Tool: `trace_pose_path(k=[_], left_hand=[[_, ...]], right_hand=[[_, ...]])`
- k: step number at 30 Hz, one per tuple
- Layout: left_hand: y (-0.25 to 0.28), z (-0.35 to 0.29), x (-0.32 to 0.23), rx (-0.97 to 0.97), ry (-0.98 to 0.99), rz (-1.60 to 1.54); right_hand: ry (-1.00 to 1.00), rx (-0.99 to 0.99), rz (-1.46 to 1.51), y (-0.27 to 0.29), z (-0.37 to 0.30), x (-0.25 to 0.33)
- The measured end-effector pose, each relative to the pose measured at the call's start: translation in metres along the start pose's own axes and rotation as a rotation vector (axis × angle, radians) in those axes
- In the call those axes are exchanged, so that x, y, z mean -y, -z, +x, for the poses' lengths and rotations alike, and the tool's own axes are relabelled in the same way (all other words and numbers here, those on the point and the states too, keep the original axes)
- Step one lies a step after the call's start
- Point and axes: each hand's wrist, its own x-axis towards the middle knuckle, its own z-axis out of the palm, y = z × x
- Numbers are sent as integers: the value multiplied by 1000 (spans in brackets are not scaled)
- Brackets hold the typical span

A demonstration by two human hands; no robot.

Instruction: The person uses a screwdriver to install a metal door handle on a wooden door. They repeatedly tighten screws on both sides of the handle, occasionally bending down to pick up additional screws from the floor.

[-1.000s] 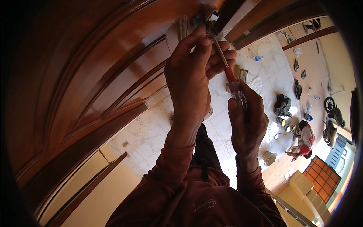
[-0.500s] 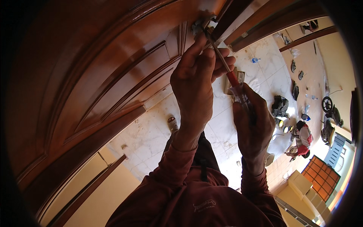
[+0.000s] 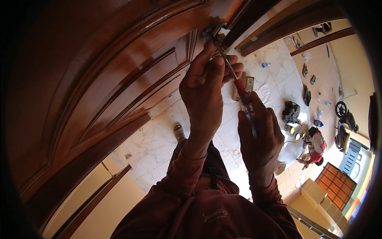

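Observation:
My right hand [image 3: 260,139] is wrapped around the clear handle of a screwdriver [image 3: 240,86] with a red collar. Its metal shaft runs up and to the left, toward metal door hardware [image 3: 207,33] at the edge of a dark, glossy wooden door [image 3: 135,75]. Close below that hardware, my left hand [image 3: 203,93] has its thumb and forefinger at the shaft, while its other fingers curl behind it. Shadow and my fingertips hide the screwdriver's tip and whatever it meets.
Beside the door edge stands a dark wooden frame [image 3: 248,24]. On the marble-look floor lie an open box [image 3: 249,83], a small bottle [image 3: 265,64] and a black bag [image 3: 291,112]. Another person [image 3: 315,147] crouches at the right near several containers. A sandalled foot [image 3: 178,130] shows below.
My right hand has shifted slightly left and its fingers have changed their hold, so more of the clear handle shows. My left hand stays almost in place by the shaft.

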Motion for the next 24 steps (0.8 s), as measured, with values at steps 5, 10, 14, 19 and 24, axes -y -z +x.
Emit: trace_pose_path(k=[5, 10, 14, 19, 24], left_hand=[[-6, 0, 1, -45, -50, 113], [0, -8, -10, -1, 91, 118], [9, -17, -11, 147, 311, -39], [3, -1, -11, 225, 398, -307], [6, 0, -5, 100, 315, -177]], right_hand=[[3, 0, -42, -2, 0, 0], [-210, 71, 318, -7, 2, 9], [-427, 262, 746, 3, 8, 8], [-718, 280, 1426, 10, 9, -11], [-447, 189, 574, 10, 5, -7]])
